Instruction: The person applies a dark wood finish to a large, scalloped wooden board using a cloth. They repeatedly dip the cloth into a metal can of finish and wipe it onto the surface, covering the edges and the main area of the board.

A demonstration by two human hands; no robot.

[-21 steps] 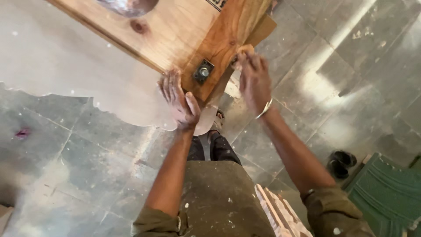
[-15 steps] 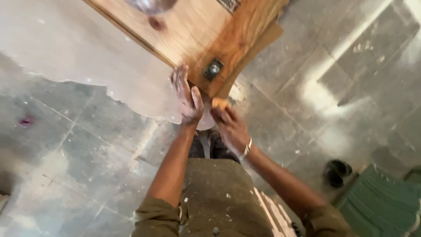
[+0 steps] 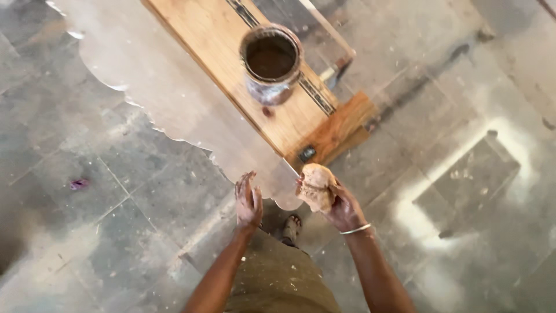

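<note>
Right hand (image 3: 345,210): lifted off the wooden board (image 3: 231,52); a stained rag (image 3: 315,186) is gripped.
Left hand (image 3: 248,202): withdrawn from the board's near corner, open, empty.
Tin (image 3: 271,62): now in view.

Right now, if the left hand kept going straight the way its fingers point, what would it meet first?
The left hand is open, fingers pointing up the frame. Going straight on, it would probably first meet the pale scalloped-edged panel just ahead of its fingertips, well before the tin can. Depth is unclear, so it might pass above the panel's edge.
</note>
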